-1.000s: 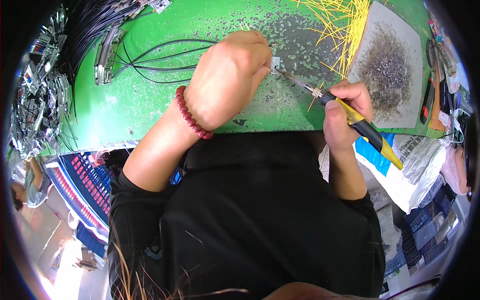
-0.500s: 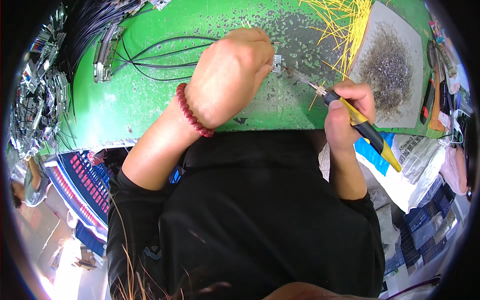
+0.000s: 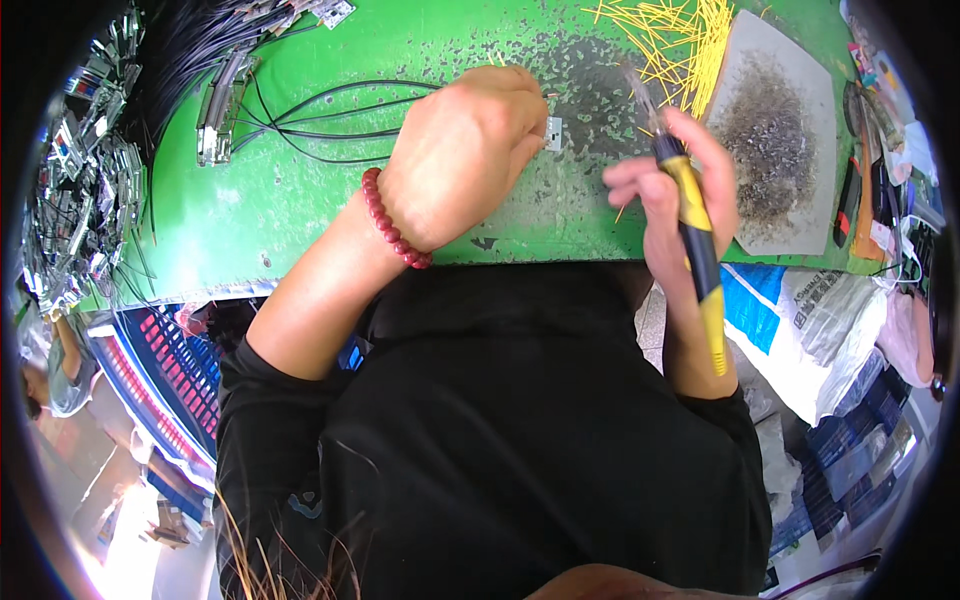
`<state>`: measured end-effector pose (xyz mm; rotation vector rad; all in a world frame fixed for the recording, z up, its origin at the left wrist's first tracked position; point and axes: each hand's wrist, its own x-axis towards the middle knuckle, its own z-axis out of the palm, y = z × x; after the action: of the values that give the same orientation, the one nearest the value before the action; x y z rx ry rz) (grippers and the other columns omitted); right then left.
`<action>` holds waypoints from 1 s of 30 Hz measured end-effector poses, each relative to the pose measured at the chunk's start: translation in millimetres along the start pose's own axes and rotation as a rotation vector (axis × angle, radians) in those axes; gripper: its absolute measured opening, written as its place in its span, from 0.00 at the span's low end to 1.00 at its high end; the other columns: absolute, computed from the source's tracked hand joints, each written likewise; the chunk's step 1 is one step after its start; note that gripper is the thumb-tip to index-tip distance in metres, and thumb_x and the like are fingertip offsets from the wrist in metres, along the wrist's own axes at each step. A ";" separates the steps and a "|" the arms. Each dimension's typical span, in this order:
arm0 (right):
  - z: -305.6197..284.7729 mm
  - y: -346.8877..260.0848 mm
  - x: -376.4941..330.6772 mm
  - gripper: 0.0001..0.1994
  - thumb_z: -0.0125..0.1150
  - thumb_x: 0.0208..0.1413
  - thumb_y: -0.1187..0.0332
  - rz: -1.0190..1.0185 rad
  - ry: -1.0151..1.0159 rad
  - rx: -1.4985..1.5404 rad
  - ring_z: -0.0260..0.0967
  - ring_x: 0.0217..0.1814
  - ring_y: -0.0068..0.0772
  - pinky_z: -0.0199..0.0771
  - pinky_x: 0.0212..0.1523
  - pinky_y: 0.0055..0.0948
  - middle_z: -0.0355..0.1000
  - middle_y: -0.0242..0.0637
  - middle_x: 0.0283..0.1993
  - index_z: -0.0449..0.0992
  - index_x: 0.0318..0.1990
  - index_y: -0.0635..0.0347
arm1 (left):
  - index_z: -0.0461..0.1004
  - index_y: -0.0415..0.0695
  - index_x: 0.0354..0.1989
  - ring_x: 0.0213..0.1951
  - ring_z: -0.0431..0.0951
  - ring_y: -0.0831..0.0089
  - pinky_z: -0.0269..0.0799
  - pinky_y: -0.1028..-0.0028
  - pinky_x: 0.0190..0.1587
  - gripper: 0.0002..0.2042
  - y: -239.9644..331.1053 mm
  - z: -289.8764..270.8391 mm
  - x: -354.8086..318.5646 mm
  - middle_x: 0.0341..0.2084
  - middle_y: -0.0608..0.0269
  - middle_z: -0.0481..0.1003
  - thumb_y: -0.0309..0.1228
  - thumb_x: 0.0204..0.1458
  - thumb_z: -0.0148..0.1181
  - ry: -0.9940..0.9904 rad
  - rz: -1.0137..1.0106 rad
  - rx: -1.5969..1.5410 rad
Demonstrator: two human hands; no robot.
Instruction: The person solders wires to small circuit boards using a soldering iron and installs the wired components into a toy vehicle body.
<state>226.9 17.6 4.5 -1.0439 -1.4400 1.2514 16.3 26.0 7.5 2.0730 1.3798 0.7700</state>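
My left hand (image 3: 468, 160), a red bead bracelet at its wrist, is closed, knuckles up, over the green worktop. Thin black cables (image 3: 350, 131) run from the left into its grip; its fingertips are mostly hidden. Right beside those fingertips shows a small white board (image 3: 554, 134). My right hand (image 3: 690, 205) grips a soldering iron (image 3: 697, 225) with a yellow and black handle, tip pointing up and away, apart from the board. Some of the right fingers are loosely stretched out and slightly blurred. A silvery metal-cased part (image 3: 222, 108) lies at the cables' left end.
Yellow wires (image 3: 690, 50) lie in a loose pile at the far right. Next to them is a grey sheet (image 3: 818, 165) strewn with dark specks. Hand tools (image 3: 862, 180) line the right edge. Many metal parts (image 3: 85, 170) and black cables (image 3: 185, 70) crowd the left.
My right hand has swung the soldering iron's tip away from the white board, up and to the right, and its handle is steeper. The left hand has hardly moved.
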 end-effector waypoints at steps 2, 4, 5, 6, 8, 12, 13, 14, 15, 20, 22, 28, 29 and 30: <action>1.2 -3.6 14.9 0.12 0.61 0.56 0.78 -0.003 -0.107 -0.209 0.72 0.25 0.16 0.70 0.23 0.17 0.74 0.32 0.32 0.78 0.48 0.57 | 0.74 0.36 0.28 0.36 0.76 0.55 0.73 0.66 0.39 0.03 0.0 -2.1 -1.4 0.31 0.54 0.75 0.20 0.45 0.62 0.011 -0.006 0.002; 6.7 -5.3 30.0 0.12 0.62 0.56 0.78 -0.010 -0.085 -0.325 0.73 0.26 0.18 0.72 0.26 0.18 0.75 0.32 0.31 0.77 0.48 0.57 | 0.74 0.36 0.28 0.36 0.76 0.55 0.73 0.65 0.39 0.03 -1.3 -0.6 -0.7 0.31 0.54 0.75 0.20 0.44 0.62 0.012 -0.012 -0.027; 7.7 3.3 38.5 0.15 0.63 0.55 0.78 -0.104 -0.087 -0.305 0.74 0.27 0.19 0.74 0.29 0.18 0.75 0.32 0.31 0.76 0.50 0.57 | 0.74 0.36 0.28 0.36 0.76 0.55 0.73 0.65 0.39 0.03 -1.3 -0.5 0.3 0.31 0.54 0.75 0.20 0.44 0.62 0.013 -0.008 -0.028; 12.2 6.0 46.5 0.17 0.64 0.54 0.78 -0.129 -0.111 -0.300 0.74 0.28 0.20 0.74 0.31 0.19 0.76 0.33 0.31 0.75 0.51 0.56 | 0.74 0.36 0.28 0.36 0.76 0.55 0.73 0.65 0.39 0.04 -1.4 -0.9 0.2 0.31 0.54 0.75 0.20 0.44 0.62 0.018 0.002 -0.026; 19.8 18.6 59.9 0.21 0.63 0.51 0.80 -0.216 -0.173 -0.321 0.73 0.28 0.19 0.72 0.31 0.18 0.74 0.32 0.28 0.72 0.54 0.55 | 0.73 0.37 0.28 0.36 0.76 0.55 0.73 0.65 0.39 0.04 -1.0 -0.4 0.8 0.31 0.54 0.75 0.20 0.44 0.62 0.018 0.018 -0.028; 29.4 15.5 63.6 0.19 0.55 0.52 0.82 -0.279 -0.234 -0.246 0.65 0.22 0.14 0.63 0.24 0.16 0.67 0.28 0.22 0.72 0.52 0.54 | 0.73 0.37 0.28 0.35 0.76 0.55 0.73 0.65 0.38 0.05 -3.0 -3.5 1.0 0.30 0.55 0.74 0.21 0.43 0.63 -0.010 0.008 -0.032; 25.5 13.7 61.7 0.19 0.54 0.52 0.82 -0.217 -0.257 -0.249 0.65 0.22 0.14 0.63 0.24 0.16 0.67 0.28 0.22 0.72 0.52 0.54 | 0.72 0.37 0.28 0.34 0.76 0.55 0.73 0.65 0.37 0.05 -3.5 -5.0 1.2 0.29 0.55 0.74 0.21 0.43 0.63 -0.018 0.012 -0.048; 21.3 12.3 59.8 0.19 0.54 0.52 0.82 -0.156 -0.280 -0.252 0.65 0.22 0.14 0.63 0.24 0.16 0.67 0.27 0.22 0.73 0.51 0.54 | 0.72 0.37 0.28 0.34 0.76 0.55 0.73 0.65 0.37 0.05 -2.4 -6.4 0.8 0.29 0.55 0.74 0.21 0.43 0.63 -0.016 0.010 -0.046; 18.0 15.1 54.8 0.20 0.56 0.51 0.82 -0.094 -0.271 -0.254 0.66 0.22 0.15 0.64 0.25 0.16 0.67 0.26 0.22 0.73 0.51 0.53 | 0.72 0.37 0.28 0.33 0.76 0.56 0.73 0.65 0.37 0.05 0.0 -6.8 0.2 0.29 0.55 0.74 0.21 0.44 0.63 -0.006 -0.044 -0.098; 26.0 14.0 35.1 0.23 0.62 0.45 0.84 -0.274 -0.150 -0.311 0.69 0.25 0.17 0.69 0.29 0.18 0.70 0.27 0.24 0.74 0.50 0.53 | 0.72 0.38 0.29 0.30 0.77 0.58 0.72 0.66 0.35 0.05 -1.4 -6.7 0.5 0.26 0.55 0.74 0.22 0.46 0.63 0.008 -0.133 -0.194; 27.2 13.5 31.8 0.23 0.63 0.46 0.84 -0.248 -0.114 -0.312 0.70 0.27 0.17 0.71 0.31 0.19 0.73 0.28 0.27 0.74 0.50 0.53 | 0.71 0.40 0.26 0.32 0.76 0.52 0.72 0.59 0.34 0.04 -3.8 -2.4 0.0 0.26 0.54 0.74 0.25 0.45 0.61 0.061 -0.036 -0.111; 20.7 12.4 17.0 0.21 0.63 0.49 0.85 -0.125 -0.011 -0.203 0.77 0.36 0.21 0.75 0.37 0.20 0.78 0.35 0.33 0.73 0.51 0.57 | 0.72 0.40 0.25 0.30 0.76 0.53 0.72 0.59 0.32 0.03 0.9 1.2 -2.2 0.25 0.55 0.74 0.24 0.45 0.60 0.093 -0.091 -0.099; 21.3 12.5 16.1 0.21 0.63 0.49 0.85 -0.128 -0.033 -0.212 0.78 0.38 0.22 0.76 0.38 0.20 0.79 0.36 0.34 0.73 0.50 0.57 | 0.72 0.40 0.25 0.30 0.76 0.53 0.72 0.59 0.32 0.03 1.1 1.0 -2.4 0.25 0.55 0.74 0.24 0.45 0.60 0.091 -0.089 -0.099; 22.3 13.8 16.3 0.21 0.62 0.49 0.85 -0.130 -0.034 -0.197 0.78 0.37 0.23 0.76 0.38 0.20 0.79 0.37 0.35 0.72 0.51 0.57 | 0.72 0.40 0.25 0.30 0.76 0.53 0.72 0.59 0.32 0.03 1.1 0.9 -2.5 0.25 0.55 0.74 0.25 0.45 0.60 0.087 -0.084 -0.093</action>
<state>202.0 30.6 -8.5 -1.0434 -1.6562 1.0553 16.9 23.1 7.2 1.9182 1.4398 0.8805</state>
